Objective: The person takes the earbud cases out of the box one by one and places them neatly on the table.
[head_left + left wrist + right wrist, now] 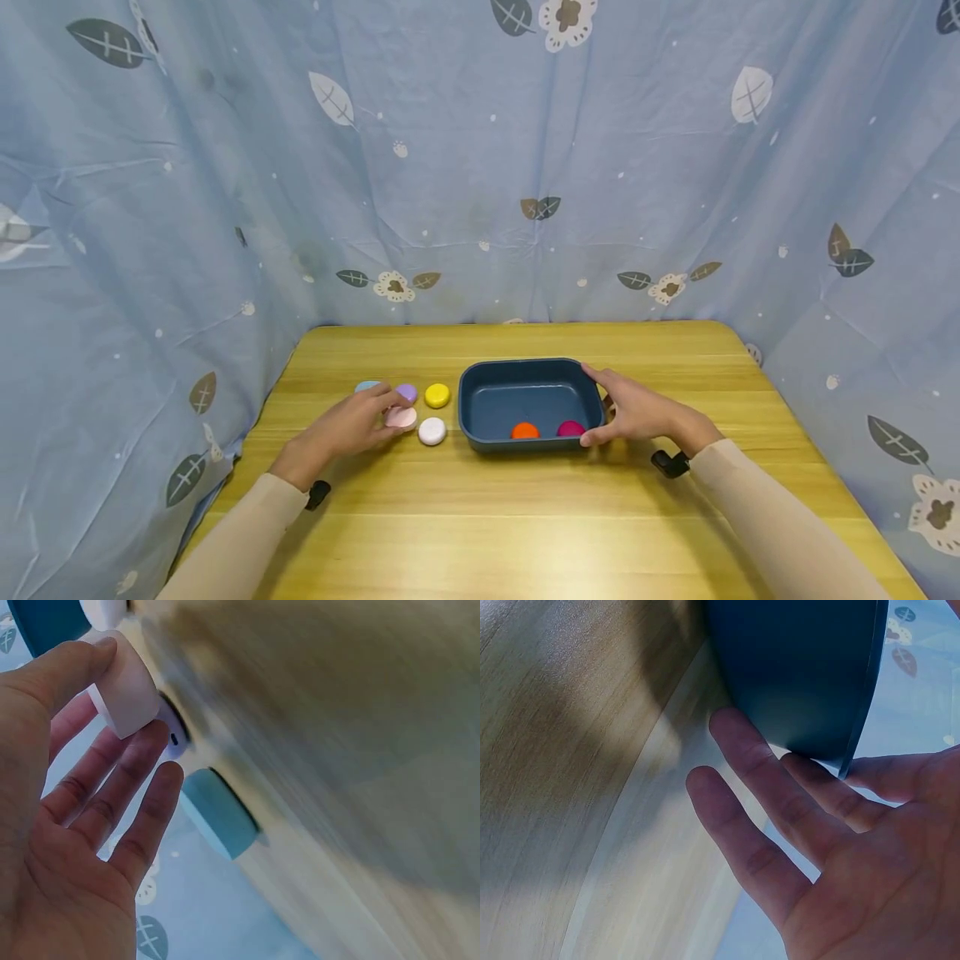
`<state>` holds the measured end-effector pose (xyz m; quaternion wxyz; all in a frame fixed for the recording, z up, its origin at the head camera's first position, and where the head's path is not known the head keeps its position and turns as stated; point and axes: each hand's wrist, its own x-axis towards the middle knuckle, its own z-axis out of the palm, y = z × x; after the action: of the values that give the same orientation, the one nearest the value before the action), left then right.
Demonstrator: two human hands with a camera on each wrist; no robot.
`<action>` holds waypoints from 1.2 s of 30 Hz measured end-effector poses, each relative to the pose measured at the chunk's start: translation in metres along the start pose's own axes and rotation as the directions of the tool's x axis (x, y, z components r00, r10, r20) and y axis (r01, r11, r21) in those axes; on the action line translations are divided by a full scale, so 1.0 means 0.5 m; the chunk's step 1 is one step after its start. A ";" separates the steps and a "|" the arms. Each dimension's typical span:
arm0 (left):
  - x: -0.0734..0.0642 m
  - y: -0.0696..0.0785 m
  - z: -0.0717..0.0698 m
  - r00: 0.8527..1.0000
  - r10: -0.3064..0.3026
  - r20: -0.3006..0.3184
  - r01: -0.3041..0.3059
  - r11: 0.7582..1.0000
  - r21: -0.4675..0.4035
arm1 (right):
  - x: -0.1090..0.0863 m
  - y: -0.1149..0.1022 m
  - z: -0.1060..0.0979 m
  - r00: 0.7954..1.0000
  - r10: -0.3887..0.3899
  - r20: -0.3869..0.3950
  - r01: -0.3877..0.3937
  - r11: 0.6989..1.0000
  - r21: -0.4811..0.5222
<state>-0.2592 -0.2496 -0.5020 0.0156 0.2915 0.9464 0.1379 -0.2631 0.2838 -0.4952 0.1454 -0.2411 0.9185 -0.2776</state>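
My left hand (363,422) pinches a pale pink round, puck-shaped piece (401,418) between thumb and fingers, its side turned to the left wrist view. Around that hand lie a light blue puck (219,813), partly hidden in the head view, a purple puck (407,393), a yellow puck (437,396) and a white puck (432,432). At the right end of a dark blue rectangular box (525,367), my right hand (636,408) grips its corners, thumb at the near one. Inside the box sit an orange puck (525,431) and a magenta puck (571,428).
The wooden table (517,517) carries the box and the loose pucks. A blue curtain (480,167) with leaf and flower prints hangs behind the table and along both sides. Black straps or camera mounts (670,463) show at the wrists.
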 end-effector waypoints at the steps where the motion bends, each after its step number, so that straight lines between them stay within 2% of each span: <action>1: -0.001 -0.002 0.001 1.000 -0.003 0.006 0.003 1.000 0.006 | 0.000 0.000 0.000 1.000 -0.001 0.000 0.001 1.000 0.000; 6: -0.007 -0.009 0.008 1.000 -0.008 0.016 0.007 1.000 0.020 | 0.001 0.000 0.000 1.000 -0.010 0.002 0.010 1.000 -0.002; 15: -0.013 -0.016 0.019 0.999 -0.023 0.039 0.023 1.000 -0.014 | 0.001 0.002 0.002 1.000 -0.007 -0.005 0.007 1.000 -0.005; 24: -0.014 -0.011 0.016 0.999 0.003 0.037 -0.003 1.000 -0.008 | 0.002 0.008 0.002 1.000 0.006 -0.004 -0.006 1.000 -0.003; 31: -0.019 0.001 -0.007 1.000 -0.005 0.014 0.006 0.999 -0.052 | 0.005 0.002 0.000 1.000 0.007 0.012 -0.007 1.000 -0.013; 34: -0.009 0.014 -0.023 1.000 -0.001 -0.011 0.000 0.998 -0.062 | 0.006 -0.002 -0.004 1.000 0.012 0.022 -0.012 1.000 -0.018; 36: 0.003 0.027 -0.035 0.999 0.023 -0.030 -0.025 0.998 -0.053 | 0.006 -0.004 -0.007 0.999 0.018 0.029 -0.018 1.000 -0.017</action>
<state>-0.2550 -0.2423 -0.4814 0.0076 0.3004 0.9389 0.1677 -0.2663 0.2821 -0.4915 0.1591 -0.2381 0.9208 -0.2649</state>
